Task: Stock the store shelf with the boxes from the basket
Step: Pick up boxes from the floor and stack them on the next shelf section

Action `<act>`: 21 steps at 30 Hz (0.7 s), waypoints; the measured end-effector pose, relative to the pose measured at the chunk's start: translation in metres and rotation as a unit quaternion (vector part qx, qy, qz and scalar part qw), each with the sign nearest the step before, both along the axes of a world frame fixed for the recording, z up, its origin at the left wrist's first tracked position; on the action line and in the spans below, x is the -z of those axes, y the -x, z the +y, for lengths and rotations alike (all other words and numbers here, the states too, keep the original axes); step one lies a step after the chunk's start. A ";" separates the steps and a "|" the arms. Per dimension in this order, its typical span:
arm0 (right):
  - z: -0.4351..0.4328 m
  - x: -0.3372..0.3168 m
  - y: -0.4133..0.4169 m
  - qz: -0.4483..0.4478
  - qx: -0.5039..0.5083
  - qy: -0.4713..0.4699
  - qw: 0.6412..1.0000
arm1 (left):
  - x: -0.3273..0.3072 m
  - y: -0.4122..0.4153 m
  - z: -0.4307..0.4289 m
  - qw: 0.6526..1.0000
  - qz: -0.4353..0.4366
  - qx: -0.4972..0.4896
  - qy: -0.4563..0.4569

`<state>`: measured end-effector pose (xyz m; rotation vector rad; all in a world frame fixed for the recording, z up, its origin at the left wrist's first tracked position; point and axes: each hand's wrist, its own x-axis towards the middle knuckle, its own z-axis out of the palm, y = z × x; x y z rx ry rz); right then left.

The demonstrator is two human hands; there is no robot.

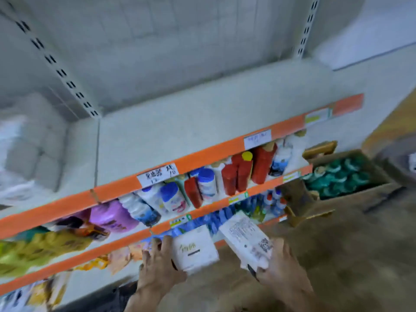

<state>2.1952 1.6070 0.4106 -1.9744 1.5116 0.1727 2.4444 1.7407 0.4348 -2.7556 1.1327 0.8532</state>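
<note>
Left hand (161,264), reaching up from the lower frame edge, is curled round a white box (195,251), with the thumb laid on its near face. Right hand (281,264) is clasped round a second box (245,239), tilted, printed side up. Both boxes are held side by side before the orange front edge of a lower shelf (67,264).

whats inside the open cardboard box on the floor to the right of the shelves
The cardboard box holds teal rounded packs, too blurred to identify. Anything beneath that top layer is covered.
</note>
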 end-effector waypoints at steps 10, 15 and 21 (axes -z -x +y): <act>-0.017 -0.153 -0.021 -0.108 -0.081 0.155 0.979 | -0.150 -0.033 0.015 0.989 -0.055 -0.041 0.135; -0.030 -0.192 -0.068 -0.169 -0.115 0.208 0.957 | -0.185 -0.046 0.009 0.979 -0.088 -0.065 0.175; -0.054 -0.223 -0.131 -0.205 -0.129 0.236 0.941 | -0.216 -0.075 -0.004 0.973 -0.135 -0.074 0.173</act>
